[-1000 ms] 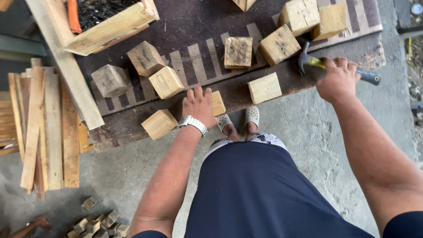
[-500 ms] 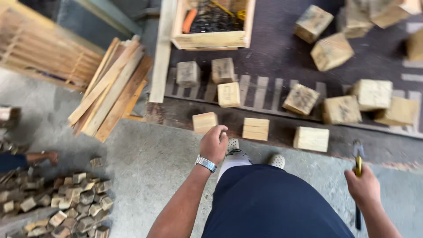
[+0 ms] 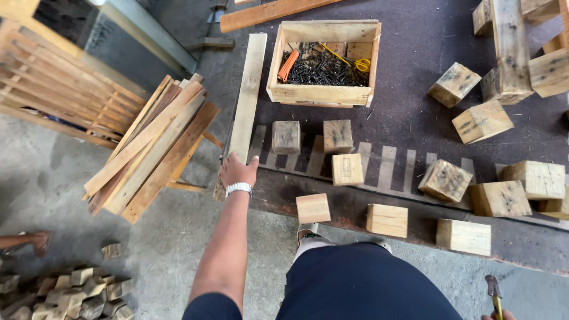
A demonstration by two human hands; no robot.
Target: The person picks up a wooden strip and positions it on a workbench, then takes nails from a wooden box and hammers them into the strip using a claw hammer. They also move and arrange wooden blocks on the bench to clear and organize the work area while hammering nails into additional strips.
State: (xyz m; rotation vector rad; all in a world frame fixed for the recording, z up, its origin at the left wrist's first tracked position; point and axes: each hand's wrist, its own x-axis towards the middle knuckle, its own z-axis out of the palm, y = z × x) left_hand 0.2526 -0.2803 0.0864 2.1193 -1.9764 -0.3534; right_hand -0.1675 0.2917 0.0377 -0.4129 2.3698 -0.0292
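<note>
Left of the stacked slats [image 3: 151, 148], the left hand [image 3: 238, 170] grasps the near end of a long plank [image 3: 248, 95] lying beside the nail box [image 3: 323, 93], while far right the right hand [image 3: 496, 316], barely visible, clutches a hammer [image 3: 492, 291].

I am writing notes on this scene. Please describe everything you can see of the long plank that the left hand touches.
The long plank is a pale, flat, narrow board of rough, unpainted wood. It lies flat on the dark mat, running away from the person, left of the wooden box. The left hand rests on its near end.
</note>
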